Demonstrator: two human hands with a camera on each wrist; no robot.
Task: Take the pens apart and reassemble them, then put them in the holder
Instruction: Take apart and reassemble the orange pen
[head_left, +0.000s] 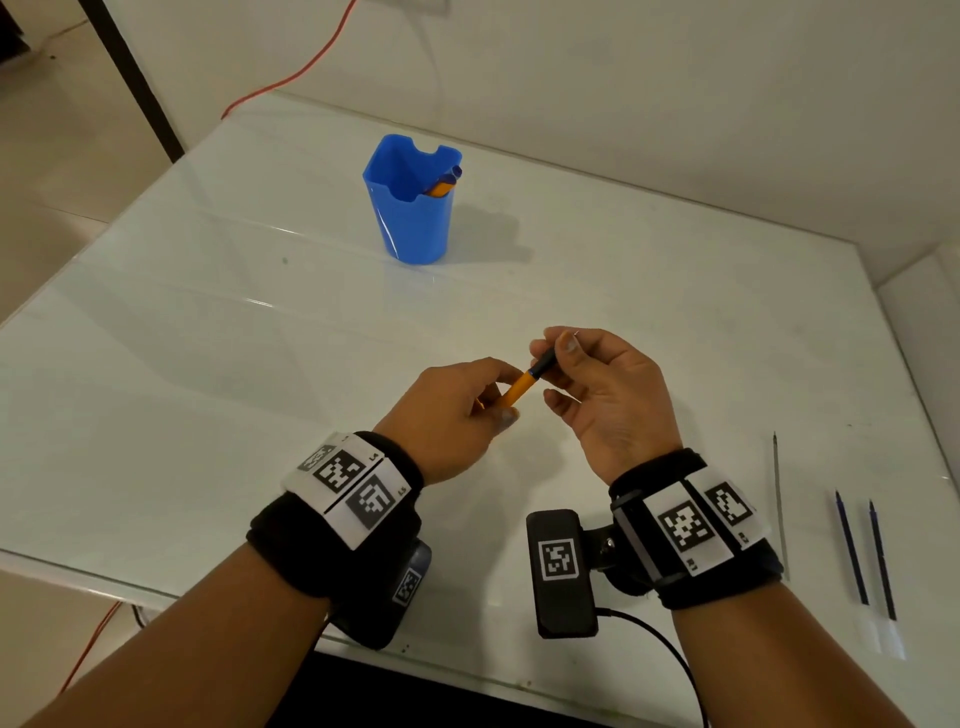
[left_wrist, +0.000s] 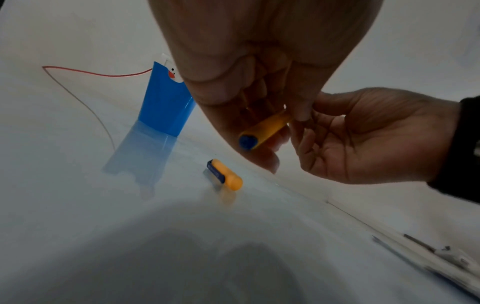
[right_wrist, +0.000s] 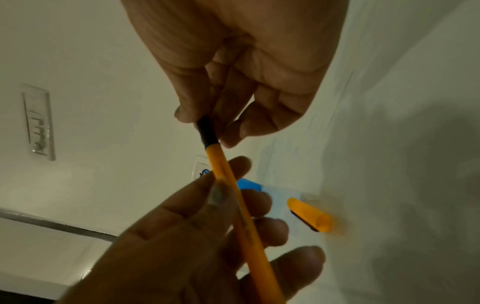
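Note:
My left hand (head_left: 498, 397) grips the orange pen barrel (head_left: 516, 391) just above the table (head_left: 208, 322). My right hand (head_left: 551, 349) pinches the pen's black tip section (head_left: 543, 362) between thumb and fingers. The left wrist view shows the barrel (left_wrist: 267, 128) with its blue end plug (left_wrist: 246, 142). In the right wrist view the black tip section (right_wrist: 206, 131) sits on the end of the barrel (right_wrist: 233, 195). An orange pen cap (left_wrist: 226, 174) (right_wrist: 309, 215) lies on the table under the hands, hidden in the head view. The blue holder (head_left: 410, 218) stands farther back with pens (head_left: 442, 183) in it.
Two dark blue refills (head_left: 849, 548) (head_left: 881, 558) and a thin grey refill (head_left: 779, 499) lie near the table's right edge. A red cable (head_left: 291, 78) runs along the wall behind the table. The table's front edge is close to my wrists.

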